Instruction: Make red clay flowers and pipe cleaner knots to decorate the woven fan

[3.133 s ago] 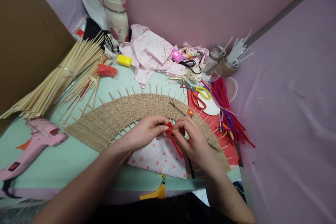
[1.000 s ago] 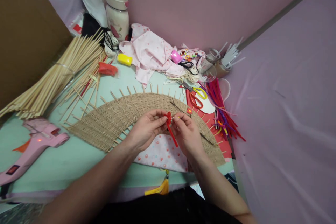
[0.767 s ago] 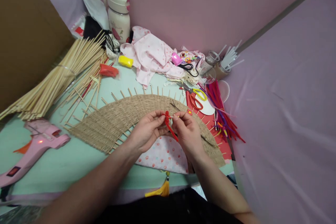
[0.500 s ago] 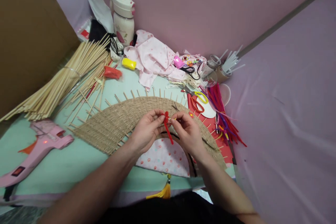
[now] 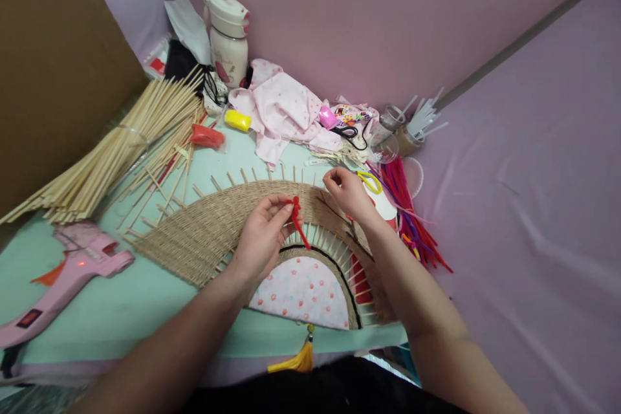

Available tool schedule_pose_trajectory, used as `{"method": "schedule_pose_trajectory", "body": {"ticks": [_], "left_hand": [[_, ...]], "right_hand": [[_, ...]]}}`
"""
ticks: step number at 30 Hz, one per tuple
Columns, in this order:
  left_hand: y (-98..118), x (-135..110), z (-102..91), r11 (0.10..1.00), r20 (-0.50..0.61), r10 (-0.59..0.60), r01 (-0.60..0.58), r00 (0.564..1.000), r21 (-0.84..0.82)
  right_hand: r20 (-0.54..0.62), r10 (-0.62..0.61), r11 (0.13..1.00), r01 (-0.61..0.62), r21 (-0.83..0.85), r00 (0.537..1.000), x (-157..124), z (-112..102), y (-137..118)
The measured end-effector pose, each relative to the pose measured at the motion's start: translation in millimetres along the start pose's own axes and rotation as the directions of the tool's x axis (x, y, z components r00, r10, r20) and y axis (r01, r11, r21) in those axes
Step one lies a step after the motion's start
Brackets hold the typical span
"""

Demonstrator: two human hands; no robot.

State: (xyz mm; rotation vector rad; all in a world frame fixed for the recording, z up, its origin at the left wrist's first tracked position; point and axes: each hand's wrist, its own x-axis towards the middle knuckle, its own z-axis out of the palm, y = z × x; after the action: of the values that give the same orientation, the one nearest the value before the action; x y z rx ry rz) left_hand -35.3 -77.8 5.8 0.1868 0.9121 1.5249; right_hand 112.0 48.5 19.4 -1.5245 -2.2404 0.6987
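My left hand pinches a red fuzzy pipe cleaner, looped at the top with a straight tail hanging down. Both are above a woven fan-shaped piece lying on the table. My right hand is apart from it, over the fan's upper right edge, fingers pinched together. A tiny yellowish bit shows at its fingertips, too small to name. Just beyond that hand are the yellow handles of scissors. Flowered cloth covers the fan's inner half-circle, and a yellow tassel hangs below it.
A pink glue gun with a lit red light lies at left. Behind it are bundled wooden sticks. A white bottle, pink cloth and a holder of white sticks line the back; loose pipe cleaners lie at right.
My right hand has moved away from the red pipe cleaner, up and to the right toward the scissors. My left hand keeps the pipe cleaner and has shifted slightly left.
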Motion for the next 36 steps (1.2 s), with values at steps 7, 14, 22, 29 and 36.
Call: {"method": "schedule_pose_trajectory", "body": {"ticks": [7,14,22,29,36], "left_hand": [[1.1,5.7,-3.6,0.997,-0.088,0.049,-0.044,0.995,0.056],[1.5,5.2,-4.3,0.996,-0.091,0.021,-0.013,0.996,0.093],[1.9,5.5,-3.3,0.995,-0.097,0.036,-0.027,0.995,0.091],[-6.7,10.0,-6.8,0.966,-0.081,0.191,-0.173,0.978,0.191],[-8.1,1.2,-3.7,0.915,-0.012,0.275,-0.257,0.962,0.311]], "right_hand": [[0.174,0.017,0.992,0.006,-0.127,0.985,61.8,16.5,12.1],[0.139,0.039,0.984,-0.014,-0.177,0.990,66.9,26.8,20.1],[0.068,0.008,0.983,0.005,-0.185,0.998,59.4,20.6,16.6],[0.026,-0.080,0.996,0.079,0.036,0.996,-15.5,-1.8,-24.1],[0.026,0.036,0.911,-0.043,0.410,0.999,-77.1,18.3,-47.0]]}}
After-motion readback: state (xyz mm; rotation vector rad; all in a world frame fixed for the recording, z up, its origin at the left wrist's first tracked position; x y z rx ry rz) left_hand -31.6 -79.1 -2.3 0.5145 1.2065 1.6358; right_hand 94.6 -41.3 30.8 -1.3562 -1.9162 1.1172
